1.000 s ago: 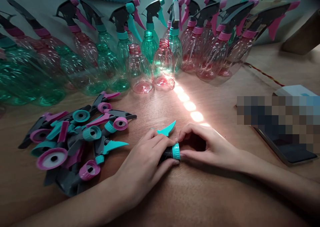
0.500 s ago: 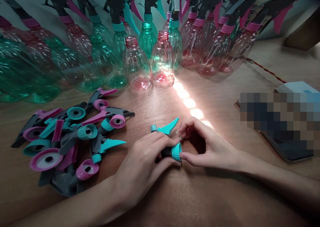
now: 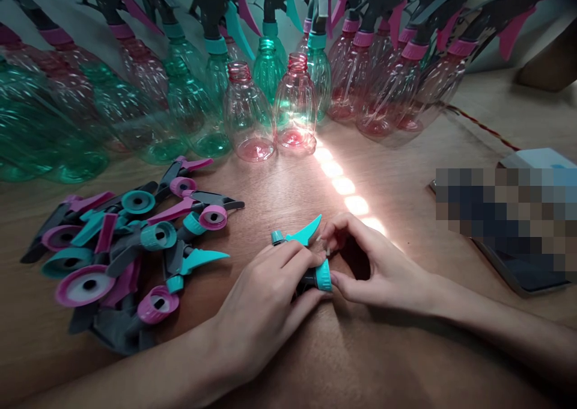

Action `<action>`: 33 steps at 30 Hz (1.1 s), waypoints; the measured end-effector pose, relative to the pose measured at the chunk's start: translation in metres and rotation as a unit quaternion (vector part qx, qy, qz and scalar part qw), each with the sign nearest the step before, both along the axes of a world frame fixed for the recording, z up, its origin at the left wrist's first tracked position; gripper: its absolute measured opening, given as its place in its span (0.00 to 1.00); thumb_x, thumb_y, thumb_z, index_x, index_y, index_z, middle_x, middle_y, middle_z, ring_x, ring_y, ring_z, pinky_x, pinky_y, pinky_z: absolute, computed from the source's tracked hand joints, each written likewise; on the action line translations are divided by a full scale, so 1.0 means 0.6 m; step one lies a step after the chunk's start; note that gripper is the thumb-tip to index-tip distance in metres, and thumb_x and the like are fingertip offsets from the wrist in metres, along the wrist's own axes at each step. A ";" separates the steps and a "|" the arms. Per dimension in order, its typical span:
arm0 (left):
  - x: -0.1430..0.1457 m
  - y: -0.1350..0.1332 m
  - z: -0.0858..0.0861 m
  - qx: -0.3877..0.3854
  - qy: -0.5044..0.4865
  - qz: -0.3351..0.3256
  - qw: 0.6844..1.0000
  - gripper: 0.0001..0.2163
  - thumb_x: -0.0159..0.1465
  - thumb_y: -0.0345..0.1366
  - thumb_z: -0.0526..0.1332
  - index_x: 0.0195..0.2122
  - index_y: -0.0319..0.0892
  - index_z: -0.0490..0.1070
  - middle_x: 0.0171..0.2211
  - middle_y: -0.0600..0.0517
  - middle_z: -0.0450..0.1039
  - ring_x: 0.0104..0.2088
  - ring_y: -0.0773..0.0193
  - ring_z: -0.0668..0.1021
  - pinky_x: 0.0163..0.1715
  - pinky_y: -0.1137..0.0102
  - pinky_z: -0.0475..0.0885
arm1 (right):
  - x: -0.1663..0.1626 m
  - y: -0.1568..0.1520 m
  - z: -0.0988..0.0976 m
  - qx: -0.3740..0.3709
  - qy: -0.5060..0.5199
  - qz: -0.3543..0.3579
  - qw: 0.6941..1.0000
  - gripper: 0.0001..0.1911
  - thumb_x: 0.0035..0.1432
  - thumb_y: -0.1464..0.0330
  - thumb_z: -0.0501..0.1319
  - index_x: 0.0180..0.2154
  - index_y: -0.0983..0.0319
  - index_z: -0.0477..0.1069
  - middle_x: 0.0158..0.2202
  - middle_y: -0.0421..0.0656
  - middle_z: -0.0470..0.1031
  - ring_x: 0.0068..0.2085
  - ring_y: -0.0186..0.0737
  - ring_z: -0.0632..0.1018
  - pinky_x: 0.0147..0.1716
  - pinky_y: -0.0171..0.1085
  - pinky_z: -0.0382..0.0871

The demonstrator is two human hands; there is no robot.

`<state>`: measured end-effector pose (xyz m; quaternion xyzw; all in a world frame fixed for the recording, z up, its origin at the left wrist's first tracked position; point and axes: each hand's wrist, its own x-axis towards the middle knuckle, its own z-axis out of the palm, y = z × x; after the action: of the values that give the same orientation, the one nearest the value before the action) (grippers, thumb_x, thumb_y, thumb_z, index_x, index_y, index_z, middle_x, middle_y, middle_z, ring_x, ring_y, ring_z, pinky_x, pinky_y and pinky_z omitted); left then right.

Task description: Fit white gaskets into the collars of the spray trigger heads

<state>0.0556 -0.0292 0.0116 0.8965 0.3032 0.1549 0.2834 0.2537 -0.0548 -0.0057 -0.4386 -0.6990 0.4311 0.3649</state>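
Observation:
My left hand is wrapped around a trigger spray head with a dark grey body, a teal trigger and a teal screw collar. The trigger points up and away, and the collar's open end faces right. My right hand is curled at that end, thumb tip by the collar's rim. A small whitish bit shows by its index fingertip, too small to make out. To the left lies a heap of loose spray heads, pink and teal with grey bodies.
Two pink clear bottles without tops stand ahead. Green bottles crowd the left, and several bottles with spray heads line the back. A dark flat device, partly pixelated, and a white box lie at right on the wooden table.
My left hand and the spray head have shifted slightly right, with the collar tilted a little. My right hand stays almost in place at the collar. The bottles and heap look the same.

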 end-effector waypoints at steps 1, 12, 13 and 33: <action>0.000 -0.001 0.000 0.004 -0.001 0.000 1.000 0.07 0.62 0.31 0.59 0.42 0.42 0.66 0.39 0.50 0.72 0.40 0.58 0.74 0.40 0.65 0.71 | -0.001 0.000 0.001 -0.006 -0.001 -0.001 1.000 0.17 0.52 0.74 0.62 0.43 0.58 0.60 0.37 0.40 0.66 0.38 0.36 0.70 0.39 0.37 0.67; 0.002 -0.008 0.003 0.040 0.027 -0.005 0.999 0.06 0.64 0.30 0.57 0.42 0.40 0.66 0.39 0.49 0.71 0.40 0.57 0.73 0.41 0.61 0.71 | -0.011 -0.013 0.018 -0.049 -0.067 -0.001 0.997 0.12 0.52 0.78 0.57 0.37 0.59 0.59 0.30 0.36 0.64 0.30 0.31 0.67 0.29 0.33 0.63; 0.002 -0.009 0.002 0.049 0.029 -0.006 0.998 0.06 0.63 0.30 0.57 0.41 0.40 0.66 0.39 0.49 0.71 0.40 0.57 0.73 0.41 0.61 0.71 | -0.012 -0.013 0.019 -0.044 -0.071 -0.005 0.997 0.13 0.51 0.78 0.57 0.37 0.59 0.60 0.30 0.36 0.65 0.30 0.31 0.68 0.28 0.32 0.63; 0.005 -0.016 -0.010 0.117 0.007 -0.001 0.993 0.11 0.60 0.28 0.61 0.44 0.37 0.66 0.39 0.48 0.72 0.38 0.57 0.73 0.38 0.62 0.72 | 0.003 -0.010 0.010 0.002 -0.083 0.036 0.996 0.17 0.54 0.78 0.57 0.43 0.57 0.58 0.30 0.35 0.63 0.30 0.29 0.67 0.29 0.30 0.63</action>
<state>0.0588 -0.0390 0.0054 0.9250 0.2842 0.1824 0.1742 0.2557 -0.0611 0.0004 -0.4461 -0.7434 0.4047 0.2909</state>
